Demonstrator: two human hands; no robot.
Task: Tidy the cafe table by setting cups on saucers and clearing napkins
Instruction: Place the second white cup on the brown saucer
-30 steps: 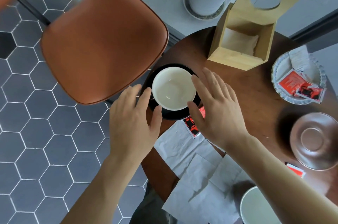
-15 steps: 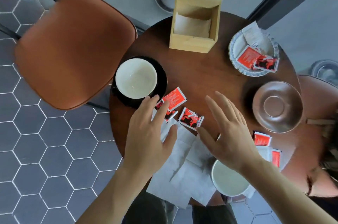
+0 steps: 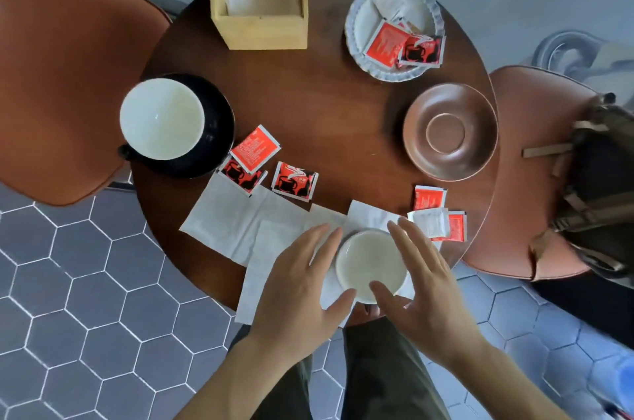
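Cream round ceramic cup point(image 3: 371, 265) sat on white paper napkins point(image 3: 240, 224) at lower centre, flanked by the left hand point(image 3: 302, 292) and right hand point(image 3: 422, 289), both spread, gripping nothing.

A round dark wooden table point(image 3: 329, 103) is carrying everything. A wooden napkin box point(image 3: 260, 31) is standing at its far edge, with a white scalloped dish point(image 3: 356, 24) of packets sitting beside it to the right. A black saucer point(image 3: 219, 131) is resting at the left edge and a brown saucer point(image 3: 449, 133) at the right. Red sugar packets point(image 3: 255, 148) are lying near the middle and by the right edge. White napkins point(image 3: 236, 217) are spreading along the near edge, one overhanging it.
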